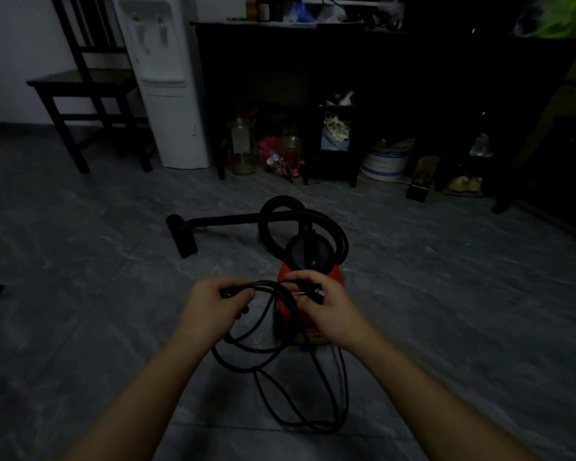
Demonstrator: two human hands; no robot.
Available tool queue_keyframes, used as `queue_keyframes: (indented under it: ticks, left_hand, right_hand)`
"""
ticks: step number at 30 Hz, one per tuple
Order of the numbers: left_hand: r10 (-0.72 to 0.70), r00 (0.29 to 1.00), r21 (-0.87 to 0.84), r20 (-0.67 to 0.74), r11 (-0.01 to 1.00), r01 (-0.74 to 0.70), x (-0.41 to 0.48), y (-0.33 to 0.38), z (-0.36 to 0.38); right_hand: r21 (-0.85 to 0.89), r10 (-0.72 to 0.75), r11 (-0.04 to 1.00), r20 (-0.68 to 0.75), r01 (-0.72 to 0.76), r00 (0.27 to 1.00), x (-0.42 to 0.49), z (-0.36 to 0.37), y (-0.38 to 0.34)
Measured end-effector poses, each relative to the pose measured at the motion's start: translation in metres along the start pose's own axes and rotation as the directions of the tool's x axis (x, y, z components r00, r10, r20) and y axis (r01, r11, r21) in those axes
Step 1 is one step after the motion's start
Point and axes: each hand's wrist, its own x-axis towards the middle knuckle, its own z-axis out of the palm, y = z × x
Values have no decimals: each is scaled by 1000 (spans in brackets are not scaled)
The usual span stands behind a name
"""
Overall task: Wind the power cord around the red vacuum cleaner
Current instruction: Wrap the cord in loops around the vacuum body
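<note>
The red vacuum cleaner (308,271) stands on the grey floor just beyond my hands, with a black lid and a black hose (280,211) looping behind it. Its wand and floor nozzle (183,237) lie to the left. The black power cord (280,361) hangs in several loose loops from my hands down to the floor. My left hand (217,304) is closed around a bundle of cord loops. My right hand (323,304) pinches the plug end (315,292) of the cord in front of the vacuum's red body.
A white water dispenser (167,88) and a dark wooden chair (80,88) stand at the back left. A dark table (346,61) at the back has bottles, bags and a small stool under it. Dark furniture edges the right side.
</note>
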Motion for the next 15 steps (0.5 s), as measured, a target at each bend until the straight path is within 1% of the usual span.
queue_keyframes:
  ticks: [5, 10, 15]
  left_hand:
    - [-3, 1000, -9, 7, 1000, 3, -2, 4, -1]
    - [7, 1000, -7, 22, 1000, -7, -5, 6, -2]
    - [14, 995, 19, 99, 1000, -16, -8, 7, 0]
  right_hand:
    - [1, 19, 1000, 8, -19, 1000, 2, 2, 4]
    - [-98, -60, 993, -24, 57, 998, 4, 0, 2]
    - [-142, -106, 985, -27, 101, 994, 1, -6, 0]
